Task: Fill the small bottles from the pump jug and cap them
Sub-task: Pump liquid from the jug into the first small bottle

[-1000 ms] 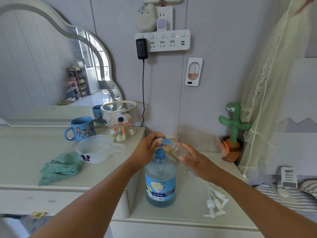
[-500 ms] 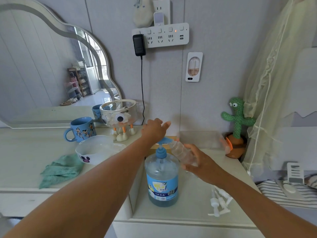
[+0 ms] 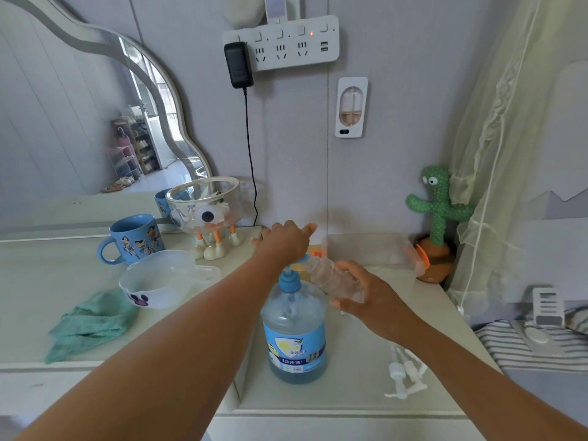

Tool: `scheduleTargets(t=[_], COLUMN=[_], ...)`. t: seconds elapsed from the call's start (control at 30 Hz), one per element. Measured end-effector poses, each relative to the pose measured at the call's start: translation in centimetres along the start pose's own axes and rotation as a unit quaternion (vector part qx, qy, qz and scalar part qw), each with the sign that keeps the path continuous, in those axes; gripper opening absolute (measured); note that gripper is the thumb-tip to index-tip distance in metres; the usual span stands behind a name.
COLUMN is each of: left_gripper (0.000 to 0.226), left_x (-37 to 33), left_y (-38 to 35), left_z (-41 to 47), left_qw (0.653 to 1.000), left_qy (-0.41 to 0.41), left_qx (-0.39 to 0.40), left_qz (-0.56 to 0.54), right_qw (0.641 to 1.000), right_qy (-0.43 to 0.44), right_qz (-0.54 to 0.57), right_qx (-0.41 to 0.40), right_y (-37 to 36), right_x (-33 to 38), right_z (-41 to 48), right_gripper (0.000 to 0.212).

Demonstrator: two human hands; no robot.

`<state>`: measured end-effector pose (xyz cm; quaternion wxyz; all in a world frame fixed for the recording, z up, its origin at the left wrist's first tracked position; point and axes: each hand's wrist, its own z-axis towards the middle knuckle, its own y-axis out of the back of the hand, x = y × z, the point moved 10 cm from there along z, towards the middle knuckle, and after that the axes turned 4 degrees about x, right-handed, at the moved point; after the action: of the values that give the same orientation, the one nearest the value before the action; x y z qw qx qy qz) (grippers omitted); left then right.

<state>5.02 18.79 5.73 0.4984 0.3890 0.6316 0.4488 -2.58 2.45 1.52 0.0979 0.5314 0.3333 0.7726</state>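
My left hand point(image 3: 284, 241) lies flat, fingers straight, palm on the pump point(image 3: 289, 276) of the jug point(image 3: 294, 329), placed to press straight down. My right hand point(image 3: 366, 296) grips the bottle point(image 3: 331, 276), tilted with its mouth at the spout to catch the flow. The caps point(image 3: 404, 374) lie just right of the jug, not yet fitted.

Your left hand point(image 3: 283, 241) and right hand point(image 3: 372, 300) are bare; back from the fingers, both forearms point(image 3: 191, 332) are bare and unsleeved to the view's bottom edge.
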Motion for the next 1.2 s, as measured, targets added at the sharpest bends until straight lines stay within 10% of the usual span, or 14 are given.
scheduleTargets(t=[0.13, 1.2], left_gripper=[0.046, 0.07], left_x=[-0.4, -0.4], left_y=[-1.3, -1.1], left_z=[0.1, 0.0], left_qw=[1.0, 0.999], left_qy=[-0.021, -0.031], left_qx=[0.007, 0.021], left_qz=[0.02, -0.025], right_qw=[1.0, 1.0], right_qy=[0.01, -0.009], right_qz=[-0.015, -0.028], right_qx=[-0.013, 0.006], right_y=[0.7, 2.0], right_x=[-0.1, 1.6], right_z=[-0.3, -1.1], right_gripper=[0.055, 0.054])
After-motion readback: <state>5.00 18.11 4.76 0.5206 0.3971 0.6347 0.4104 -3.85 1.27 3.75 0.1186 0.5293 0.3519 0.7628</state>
